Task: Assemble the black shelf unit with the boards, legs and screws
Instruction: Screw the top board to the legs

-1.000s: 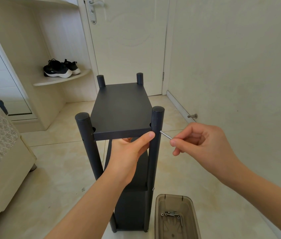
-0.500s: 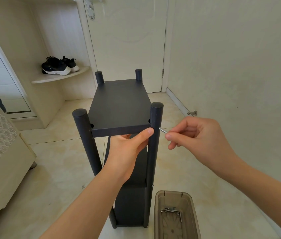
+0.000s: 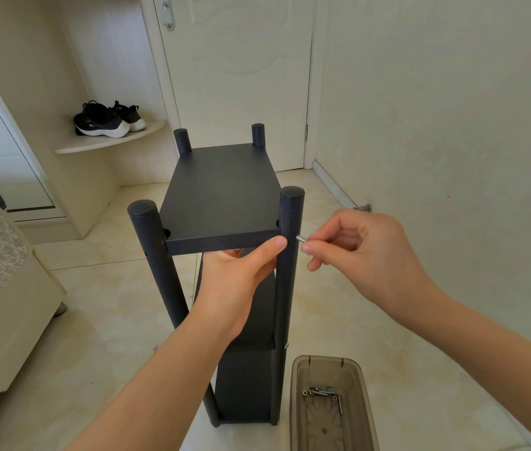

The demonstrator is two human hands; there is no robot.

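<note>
The black shelf unit stands upright on the floor with its top board (image 3: 222,193) set between round black legs. My left hand (image 3: 238,278) holds the board's front edge from below, thumb on the edge beside the front right leg (image 3: 288,255). My right hand (image 3: 362,252) pinches a silver screw (image 3: 300,238), its tip just at the right side of that leg at board height. The front left leg (image 3: 156,265) stands free of my hands. Lower boards show beneath my left arm.
A translucent brown plastic tray (image 3: 329,366) with several loose screws (image 3: 322,393) sits on the floor right of the unit. The wall with a door stopper (image 3: 362,208) is close on the right. A bed (image 3: 0,288) lies left, black sneakers (image 3: 108,120) on a corner shelf behind.
My right hand has moved left, carrying the screw in to the front right leg. My left hand keeps its hold on the board.
</note>
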